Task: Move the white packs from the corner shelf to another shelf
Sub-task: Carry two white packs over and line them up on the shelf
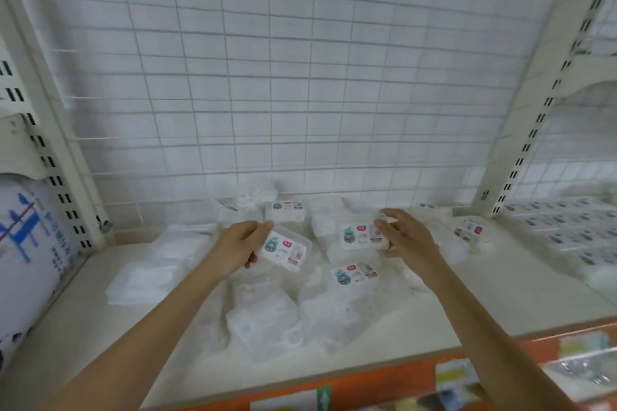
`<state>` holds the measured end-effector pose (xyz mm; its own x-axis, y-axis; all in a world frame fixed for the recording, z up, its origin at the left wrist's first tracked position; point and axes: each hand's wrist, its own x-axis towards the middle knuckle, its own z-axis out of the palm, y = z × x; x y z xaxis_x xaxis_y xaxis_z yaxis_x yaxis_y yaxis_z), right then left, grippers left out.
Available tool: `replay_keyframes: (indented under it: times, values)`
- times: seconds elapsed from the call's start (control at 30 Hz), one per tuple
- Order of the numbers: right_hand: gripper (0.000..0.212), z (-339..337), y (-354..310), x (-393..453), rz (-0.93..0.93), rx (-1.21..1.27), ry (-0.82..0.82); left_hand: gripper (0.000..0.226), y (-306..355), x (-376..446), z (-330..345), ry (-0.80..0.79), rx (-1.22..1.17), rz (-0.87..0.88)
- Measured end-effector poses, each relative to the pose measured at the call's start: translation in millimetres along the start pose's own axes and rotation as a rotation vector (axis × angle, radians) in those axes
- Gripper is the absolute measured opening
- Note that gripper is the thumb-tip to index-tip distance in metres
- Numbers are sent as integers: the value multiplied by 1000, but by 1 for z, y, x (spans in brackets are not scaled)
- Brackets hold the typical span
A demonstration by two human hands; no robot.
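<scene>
A heap of white packs (263, 314) with small blue-and-red labels lies on the cream shelf board (500, 297), spreading from the middle back to the wire grid. My left hand (238, 245) grips one labelled white pack (287, 252) by its left end, lifted a little over the heap. My right hand (405, 237) holds another labelled white pack (362, 237) by its right end, thumb below and fingers curled over the top. More packs (285, 210) lie behind the hands, near the grid.
A white wire grid (300, 77) backs the shelf between slotted uprights (56, 177). A large blue-printed white bag (26, 260) fills the left bay. The right bay holds rows of similar packs (561, 230). An orange price rail (367, 387) runs along the front edge.
</scene>
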<state>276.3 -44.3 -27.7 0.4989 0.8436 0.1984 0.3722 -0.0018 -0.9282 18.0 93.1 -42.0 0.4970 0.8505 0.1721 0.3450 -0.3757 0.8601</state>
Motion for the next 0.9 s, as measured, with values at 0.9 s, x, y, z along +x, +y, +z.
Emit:
replay_keyframes:
  times: [0.9]
  values:
    - [52,-52,-13,-79,77,433,-15,54,39,-47,12,-307,-845,-44]
